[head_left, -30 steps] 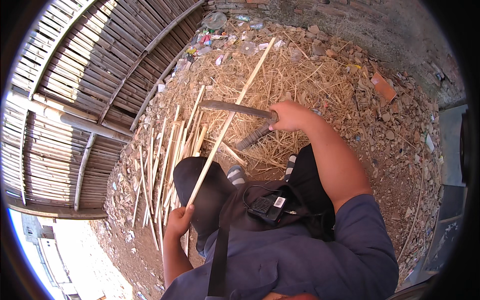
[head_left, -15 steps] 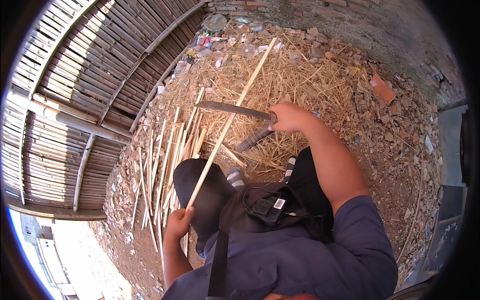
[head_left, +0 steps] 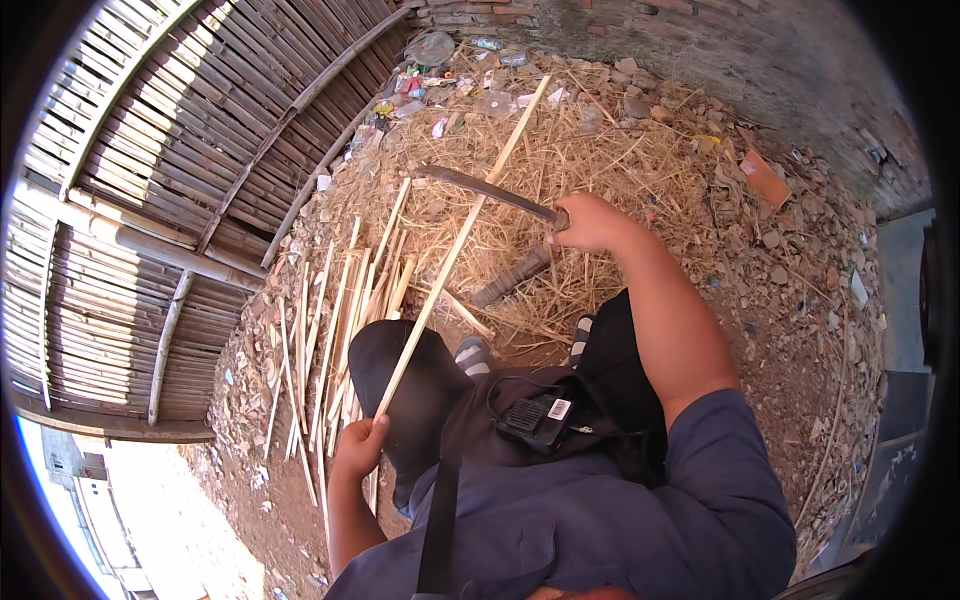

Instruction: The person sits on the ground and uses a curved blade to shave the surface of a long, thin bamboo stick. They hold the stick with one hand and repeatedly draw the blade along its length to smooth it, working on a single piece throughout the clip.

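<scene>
My left hand (head_left: 357,447) is closed round the lower end of a long, pale bamboo strip (head_left: 437,285), which slants up and away to the right across my left knee. My right hand (head_left: 592,222) grips the handle end of a dark machete (head_left: 490,190). Its blade points left and crosses the strip at the upper part; whether it touches cannot be told. Just below the right hand lies a dark ridged cylinder (head_left: 512,280) on the shavings. Left of my knee, a bundle of split bamboo strips (head_left: 345,330) rests on the ground.
Straw-like shavings (head_left: 600,170) cover the ground ahead. A slatted bamboo wall (head_left: 180,130) stands at the left and a brick wall (head_left: 720,60) behind. Plastic litter (head_left: 430,75) lies at the far end, and an orange tile piece (head_left: 765,180) among rubble at the right.
My right hand has shifted slightly right and nearer, bringing the machete along, so its tip sits farther right and its blade slopes more. The left hand and strip have hardly moved.
</scene>
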Demonstrator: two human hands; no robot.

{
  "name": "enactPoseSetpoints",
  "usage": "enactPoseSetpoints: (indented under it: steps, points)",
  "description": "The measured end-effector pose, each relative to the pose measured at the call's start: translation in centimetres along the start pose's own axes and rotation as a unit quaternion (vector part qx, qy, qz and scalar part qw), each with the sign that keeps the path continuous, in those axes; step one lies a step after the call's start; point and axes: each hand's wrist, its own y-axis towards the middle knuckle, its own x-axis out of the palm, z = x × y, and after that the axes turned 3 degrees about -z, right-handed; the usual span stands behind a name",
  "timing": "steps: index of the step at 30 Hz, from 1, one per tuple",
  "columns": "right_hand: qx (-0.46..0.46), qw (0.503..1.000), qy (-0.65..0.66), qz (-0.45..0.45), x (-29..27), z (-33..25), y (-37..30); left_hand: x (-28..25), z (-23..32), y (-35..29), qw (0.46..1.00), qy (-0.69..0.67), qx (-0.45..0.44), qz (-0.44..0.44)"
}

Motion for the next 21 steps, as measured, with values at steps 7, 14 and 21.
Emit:
enactPoseSetpoints:
  steps: [7,14,21]
  points:
    - [-0.102,0.981,-0.078,-0.145,2.2,-4.8,-1.4,-0.1,-0.7,0.0,1.0,-0.014,0.01,0.002]
    - [0.062,0.997,0.038,0.003,-1.5,-0.3,-0.4,0.2,0.0,0.0,1.0,-0.005,0.003,-0.001]
    - [-0.029,0.997,-0.015,-0.069,0.8,-3.3,-1.4,0.1,-0.2,0.3,1.0,-0.01,0.004,-0.014]
